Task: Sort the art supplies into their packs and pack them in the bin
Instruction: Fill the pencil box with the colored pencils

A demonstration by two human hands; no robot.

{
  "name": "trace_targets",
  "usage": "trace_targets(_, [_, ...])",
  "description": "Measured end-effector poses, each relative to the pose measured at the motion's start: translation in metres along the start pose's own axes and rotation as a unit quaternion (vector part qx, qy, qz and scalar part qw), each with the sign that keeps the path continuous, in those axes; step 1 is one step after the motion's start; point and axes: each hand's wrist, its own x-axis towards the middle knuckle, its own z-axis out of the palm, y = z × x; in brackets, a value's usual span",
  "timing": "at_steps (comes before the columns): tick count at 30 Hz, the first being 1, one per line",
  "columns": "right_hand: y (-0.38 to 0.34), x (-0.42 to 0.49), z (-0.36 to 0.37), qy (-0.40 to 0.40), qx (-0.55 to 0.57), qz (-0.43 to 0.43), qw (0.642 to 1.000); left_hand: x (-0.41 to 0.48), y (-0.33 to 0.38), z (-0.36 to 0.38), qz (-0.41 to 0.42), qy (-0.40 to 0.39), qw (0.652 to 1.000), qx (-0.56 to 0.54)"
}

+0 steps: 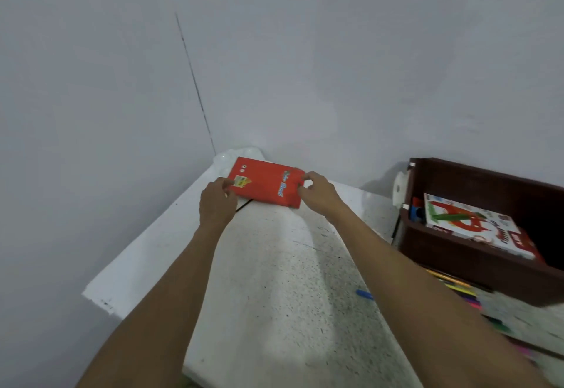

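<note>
A flat red pack (264, 181) lies at the far end of the white speckled table (274, 281). My left hand (217, 201) grips its left end with thumb and fingers. My right hand (317, 192) pinches the flap at its right end. A dark brown bin (476, 268) stands at the right with a white and red pack (473, 224) lying inside it. Loose coloured pens (464, 293) lie on the table in front of the bin, partly hidden by my right forearm. A single blue pen (364, 294) lies near that forearm.
Grey walls meet in a corner just behind the table's far end. A white round object (399, 188) sits against the wall left of the bin. The table's left edge (146, 229) runs close to the left wall.
</note>
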Motion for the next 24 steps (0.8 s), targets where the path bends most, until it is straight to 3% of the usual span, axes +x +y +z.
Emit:
trace_targets(3, [0.004, 0.018, 0.023, -0.005, -0.038, 0.025, 0.999, 0.016, -0.005, -0.002, -0.017, -0.009, 0.999, 0.049])
trace_targets(7, [0.005, 0.034, 0.051, -0.015, -0.103, 0.047, 0.993, 0.027, -0.011, -0.003, -0.038, -0.138, 0.982, 0.127])
trace_targets(10, [0.003, 0.037, 0.064, -0.006, -0.093, 0.049, 0.994, 0.033, -0.013, -0.004, -0.039, -0.171, 0.976, 0.132])
trace_targets(14, [0.001, 0.036, 0.061, 0.048, 0.041, 0.041, 0.997, 0.033, -0.009, -0.001, -0.043, -0.102, 0.990, 0.085])
trace_targets(19, [0.007, 0.025, 0.041, 0.133, 0.236, 0.070, 0.960, 0.021, -0.003, -0.004, -0.099, -0.068, 0.992, -0.029])
trace_targets(22, [0.010, 0.014, 0.022, 0.142, 0.285, 0.079, 0.945, 0.009, 0.007, -0.007, -0.195, -0.106, 0.949, -0.225])
trace_targets(24, [0.013, 0.004, 0.008, 0.148, 0.293, 0.080, 0.941, -0.003, 0.015, -0.011, -0.214, -0.140, 0.928, -0.272])
